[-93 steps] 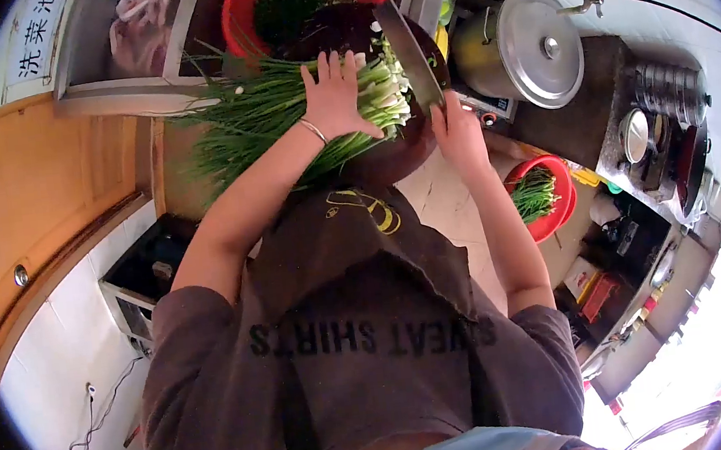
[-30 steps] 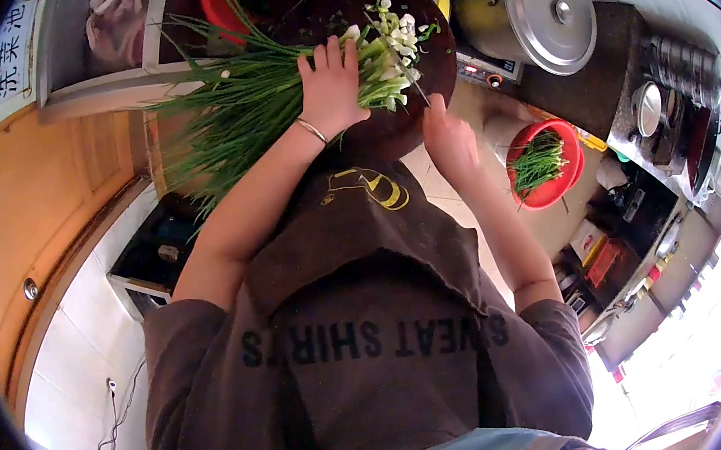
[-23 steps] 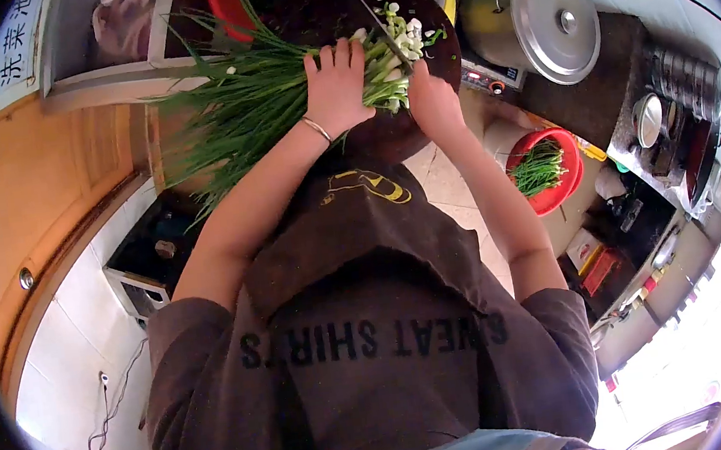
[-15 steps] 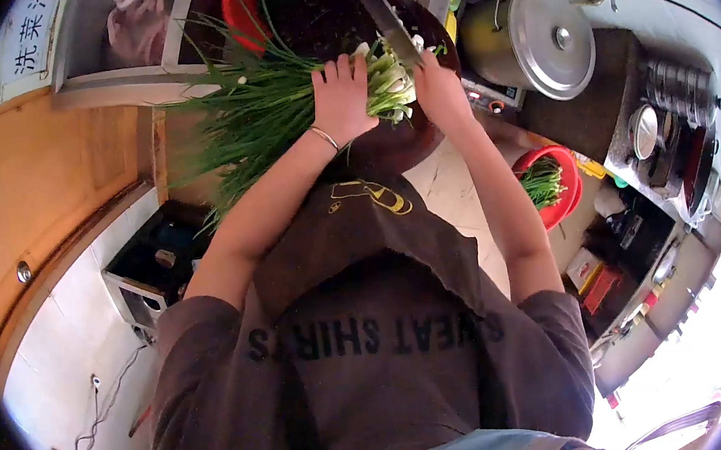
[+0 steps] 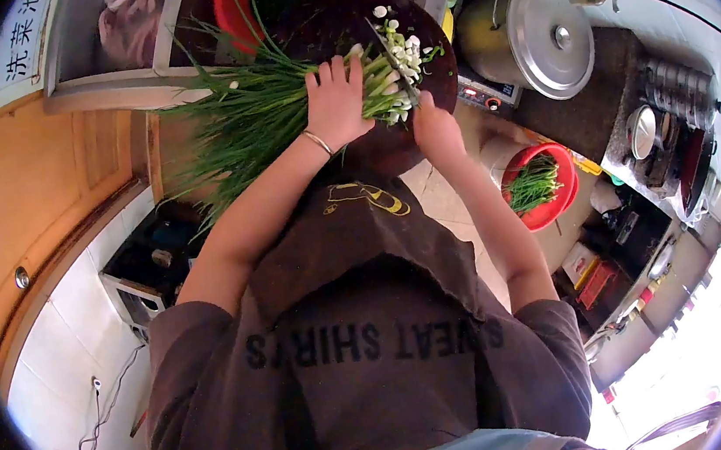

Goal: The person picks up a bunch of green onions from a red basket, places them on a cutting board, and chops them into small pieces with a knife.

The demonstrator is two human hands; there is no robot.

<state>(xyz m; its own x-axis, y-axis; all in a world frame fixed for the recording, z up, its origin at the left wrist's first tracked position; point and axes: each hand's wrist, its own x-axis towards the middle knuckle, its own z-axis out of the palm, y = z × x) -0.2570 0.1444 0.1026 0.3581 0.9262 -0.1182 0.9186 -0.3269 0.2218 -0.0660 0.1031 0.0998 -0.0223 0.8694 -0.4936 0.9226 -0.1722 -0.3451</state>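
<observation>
My left hand lies over a thick bunch of scallions, its fingers pressing the stalks near their white ends. In my right hand is the handle of a kitchen knife, seen nearly edge-on. The blade stands across the white ends, just right of my left fingers. Chopped white scallion pieces lie beyond the blade on a dark round chopping board. Long green leaves hang past the board's left side.
A red basin with greens stands behind the board. To the right are a lidded metal pot and a red bucket with more scallions. A metal sink holding pale meat is at the upper left, above a wooden door.
The knife has come down from a tilted position to stand across the white ends. My right hand has moved toward me, and more cut white pieces now show right of the blade.
</observation>
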